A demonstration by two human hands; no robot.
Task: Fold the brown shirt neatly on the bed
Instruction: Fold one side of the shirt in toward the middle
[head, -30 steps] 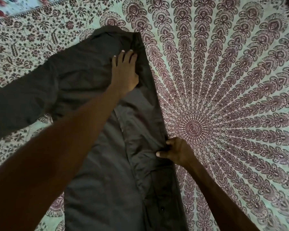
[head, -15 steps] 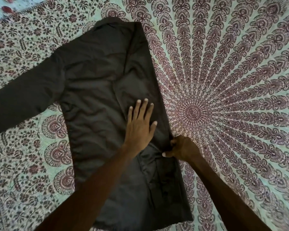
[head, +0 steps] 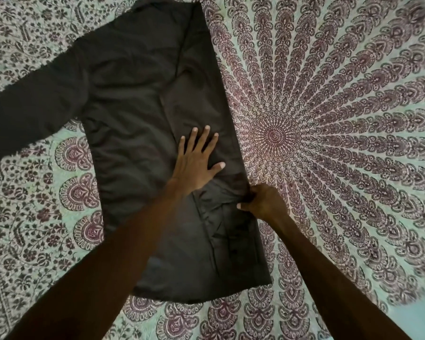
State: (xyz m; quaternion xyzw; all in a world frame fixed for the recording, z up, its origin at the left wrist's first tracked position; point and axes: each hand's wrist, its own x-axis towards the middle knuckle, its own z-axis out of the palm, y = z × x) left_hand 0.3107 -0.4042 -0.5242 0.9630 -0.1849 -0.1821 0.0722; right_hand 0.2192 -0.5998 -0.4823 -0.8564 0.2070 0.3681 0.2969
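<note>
So the brown shirt is laid out flat on the bed, left of the middle, collar end far and hem near. The bed has a mint bedspread with a big maroon mandala print, and the centre of that mandala sits just right of the shirt. The shirt's right side is folded in over the body, so that side is one long straight edge running far to near. The other sleeve isn't folded; it sticks out flat to the left and runs out of view.

Left hand lies palm down on the folded-over panel, about halfway along the shirt, grip spread wide with the fingers straight and pointing far. Right hand is at the straight right edge, just near and right of the left one, not touching it. Its grip is curled in, pinching a bit of the shirt's edge, and the cloth puckers into small wrinkles there. Both forearms come in from the near side.
</note>
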